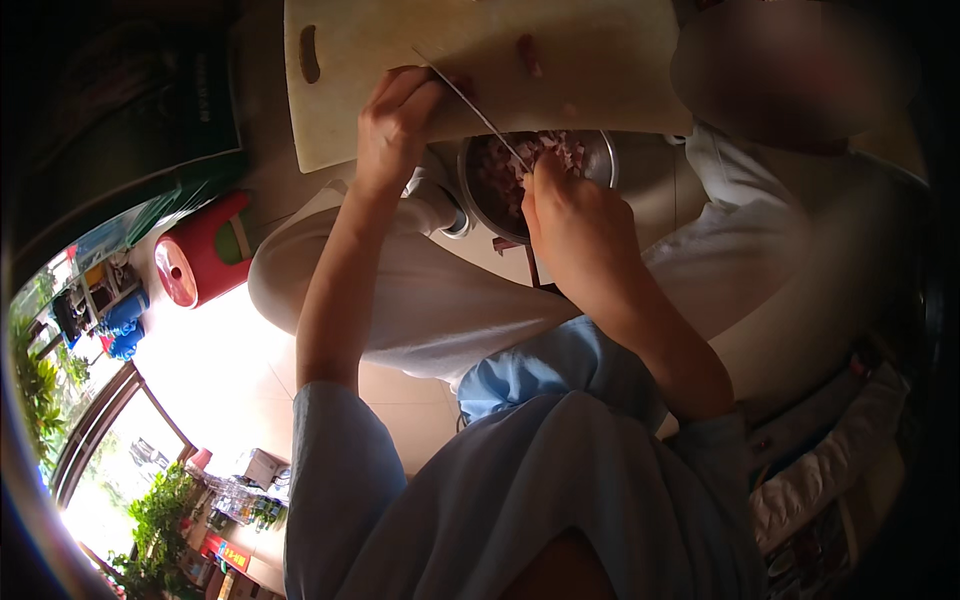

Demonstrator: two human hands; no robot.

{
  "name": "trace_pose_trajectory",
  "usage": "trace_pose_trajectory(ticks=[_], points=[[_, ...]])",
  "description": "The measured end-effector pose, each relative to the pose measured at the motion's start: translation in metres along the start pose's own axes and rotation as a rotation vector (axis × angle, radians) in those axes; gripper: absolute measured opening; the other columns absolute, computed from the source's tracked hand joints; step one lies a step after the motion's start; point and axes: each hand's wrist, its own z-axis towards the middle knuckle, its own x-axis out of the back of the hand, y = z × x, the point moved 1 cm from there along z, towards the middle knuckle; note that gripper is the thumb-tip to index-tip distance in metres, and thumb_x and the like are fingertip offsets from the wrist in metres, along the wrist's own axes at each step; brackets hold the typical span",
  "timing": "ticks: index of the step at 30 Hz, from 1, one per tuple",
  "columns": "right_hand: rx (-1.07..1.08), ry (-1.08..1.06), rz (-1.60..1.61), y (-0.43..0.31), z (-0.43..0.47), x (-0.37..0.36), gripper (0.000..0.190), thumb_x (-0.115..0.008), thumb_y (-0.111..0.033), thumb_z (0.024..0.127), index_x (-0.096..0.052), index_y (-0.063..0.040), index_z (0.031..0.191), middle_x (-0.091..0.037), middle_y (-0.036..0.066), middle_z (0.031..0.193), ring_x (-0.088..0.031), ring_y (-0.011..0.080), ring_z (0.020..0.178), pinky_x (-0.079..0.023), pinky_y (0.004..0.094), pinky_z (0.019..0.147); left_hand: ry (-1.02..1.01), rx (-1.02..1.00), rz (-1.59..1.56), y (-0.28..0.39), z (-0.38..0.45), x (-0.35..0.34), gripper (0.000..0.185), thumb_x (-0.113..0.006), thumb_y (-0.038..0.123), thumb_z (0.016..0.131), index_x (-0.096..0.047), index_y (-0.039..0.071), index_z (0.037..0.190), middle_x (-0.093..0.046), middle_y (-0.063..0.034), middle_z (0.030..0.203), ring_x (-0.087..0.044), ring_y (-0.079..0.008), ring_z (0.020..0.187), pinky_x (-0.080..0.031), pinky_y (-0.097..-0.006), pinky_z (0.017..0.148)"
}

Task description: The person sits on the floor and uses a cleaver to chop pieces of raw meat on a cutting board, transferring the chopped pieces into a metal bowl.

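My right hand [585,225] grips a knife [480,114], seen nearly edge-on as a thin line running up and left over the cutting board [330,112]. Curled fingers of my left hand [397,112] rest on the board beside the blade; their tips are hidden, so whether they hold anything is unclear. A small dark red piece of meat [465,86] lies just across the blade from them. Farther right on the board is another strip of meat [529,55]. Below the board's near edge, a round metal bowl [612,161] contains chopped pinkish meat [559,142], partly covered by my right hand.
My knees, in light trousers [442,300], spread on both sides of the bowl. A red stool [202,251] lies toward the left on the tiled floor. A large blurred shape [780,75] covers the upper right. Potted plants [161,502] stand by the bright doorway at lower left.
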Motion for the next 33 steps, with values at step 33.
trace_pose_trajectory(ticks=[33], points=[[0.094,0.295,0.042,0.105,0.019,0.023,0.024,-0.062,-0.023,0.096,-0.059,-0.002,0.085,-0.062,0.02,0.063,-0.062,0.0424,0.057,-0.051,0.0477,0.054,-0.208,0.154,-0.39,0.01,0.055,-0.056,0.023,-0.064,0.001,0.08,-0.071,0.004,0.102,-0.07,-0.015,0.097,-0.07,-0.0321,0.084,-0.056,-0.0376,0.077]])
